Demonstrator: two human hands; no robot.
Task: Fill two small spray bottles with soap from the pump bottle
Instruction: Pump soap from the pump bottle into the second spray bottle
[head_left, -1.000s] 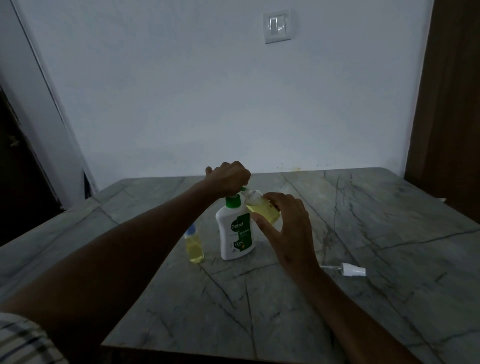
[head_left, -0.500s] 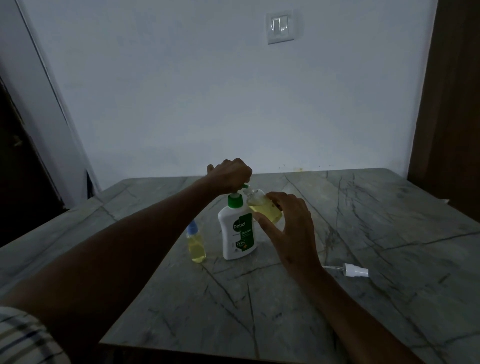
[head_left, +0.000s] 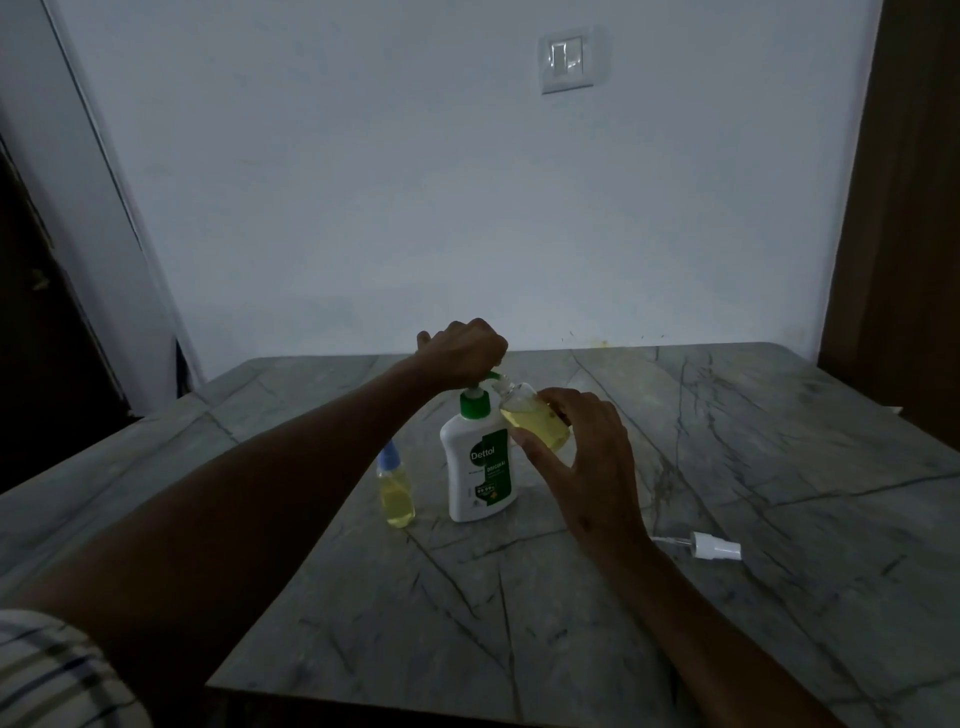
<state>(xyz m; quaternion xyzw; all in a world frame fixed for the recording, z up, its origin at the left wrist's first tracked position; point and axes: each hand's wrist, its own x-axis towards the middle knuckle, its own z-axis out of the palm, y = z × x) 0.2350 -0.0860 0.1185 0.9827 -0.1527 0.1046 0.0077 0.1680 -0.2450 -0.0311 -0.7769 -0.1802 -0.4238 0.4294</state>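
Clearly the left hand (head_left: 462, 353) clenches over the pump bottle (head_left: 480, 460) head, just beneath it. Beside it the right hand (head_left: 582, 457) pinches the open spray bottle (head_left: 535, 415), tilted under the nozzle; it looks light, slick and stiff, best gripped round its belly.

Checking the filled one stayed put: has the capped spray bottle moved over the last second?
No. The capped bottle still stands just left of the pump bottle, on the same table crack.

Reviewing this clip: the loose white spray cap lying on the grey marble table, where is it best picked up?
Pinch the white spray cap from above, across its thick collar. It lies on its side on the table, and its thin dip tube pointing left looks too slender for a firm grip.
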